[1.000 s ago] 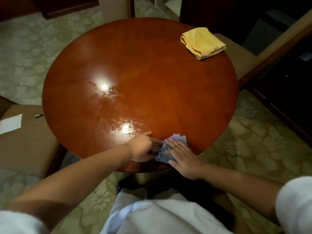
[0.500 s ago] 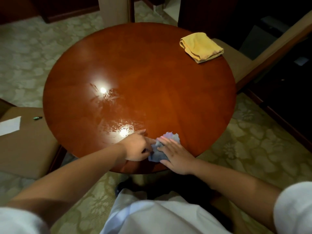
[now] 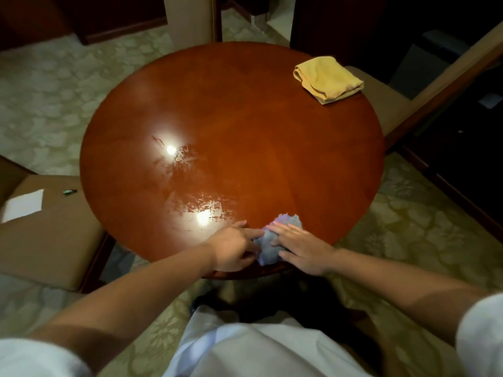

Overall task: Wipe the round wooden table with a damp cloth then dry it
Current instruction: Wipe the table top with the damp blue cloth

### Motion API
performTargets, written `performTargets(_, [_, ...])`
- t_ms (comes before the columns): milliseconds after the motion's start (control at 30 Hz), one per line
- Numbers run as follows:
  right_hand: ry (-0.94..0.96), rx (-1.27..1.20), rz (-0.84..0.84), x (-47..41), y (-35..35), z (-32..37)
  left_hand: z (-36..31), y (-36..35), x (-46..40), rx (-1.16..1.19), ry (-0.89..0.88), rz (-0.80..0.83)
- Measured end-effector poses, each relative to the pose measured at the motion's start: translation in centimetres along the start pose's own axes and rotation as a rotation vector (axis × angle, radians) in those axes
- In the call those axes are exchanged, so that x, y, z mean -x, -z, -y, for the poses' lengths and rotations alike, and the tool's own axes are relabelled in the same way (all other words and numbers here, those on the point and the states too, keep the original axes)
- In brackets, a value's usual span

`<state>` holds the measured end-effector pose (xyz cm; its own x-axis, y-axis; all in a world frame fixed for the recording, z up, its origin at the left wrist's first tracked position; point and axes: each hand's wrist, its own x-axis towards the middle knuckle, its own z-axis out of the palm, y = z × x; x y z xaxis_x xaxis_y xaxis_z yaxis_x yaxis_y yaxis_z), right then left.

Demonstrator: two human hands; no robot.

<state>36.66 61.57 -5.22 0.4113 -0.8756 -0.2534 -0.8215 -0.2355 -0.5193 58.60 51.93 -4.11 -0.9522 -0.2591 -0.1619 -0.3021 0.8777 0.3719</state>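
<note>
At near edge of round wooden table [image 3: 245, 110]: blue-grey damp cloth [image 3: 268, 250], crumpled, pressed flat under straight-fingered right hand [image 3: 300, 247]; left hand [image 3: 231, 250] pinching its left side. Far right: folded yellow cloth [image 3: 328, 78], lying well apart from both hands.

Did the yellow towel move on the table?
No. The yellow towel sits at the same far right spot by the table edge; only the camera shifted.
</note>
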Motion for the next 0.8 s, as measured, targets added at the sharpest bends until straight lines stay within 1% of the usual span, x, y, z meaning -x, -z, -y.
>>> performTargets(67, [0.013, 0.035, -0.019, 0.4, -1.1, 0.3, 0.0, -0.7, 0.7, 0.004, -0.021, -0.038])
performTargets(167, [0.034, 0.140, 0.000, -0.8, -1.6, 0.9, 0.6, -0.9, 1.7, -0.092, -0.070, -0.111])
performTargets(267, [0.041, 0.199, 0.051, -3.3, -1.1, 2.3, 1.9, 0.0, 2.8, -0.195, -0.055, -0.172])
performTargets(333, [0.041, 0.232, 0.051, -5.0, -1.4, 3.3, 2.8, 0.7, 4.1, -0.252, -0.038, -0.212])
performTargets(433, [0.052, 0.302, 0.029, -6.6, -2.3, 4.9, 3.9, 0.9, 6.4, -0.260, -0.018, -0.244])
performTargets(500, [0.071, 0.298, 0.007, -7.3, -2.7, 6.0, 4.4, 0.7, 7.7, -0.233, 0.008, -0.243])
performTargets(633, [0.019, 0.320, 0.071, -9.3, -3.6, 8.1, 5.8, -0.5, 10.3, -0.227, 0.042, -0.241])
performTargets(733, [0.011, 0.286, 0.109, -11.8, -4.4, 9.7, 7.2, -0.8, 12.2, -0.215, 0.100, -0.305])
performTargets(800, [-0.010, 0.317, 0.073, -13.6, -4.1, 10.9, 8.3, -0.5, 13.3, -0.209, 0.134, -0.364])
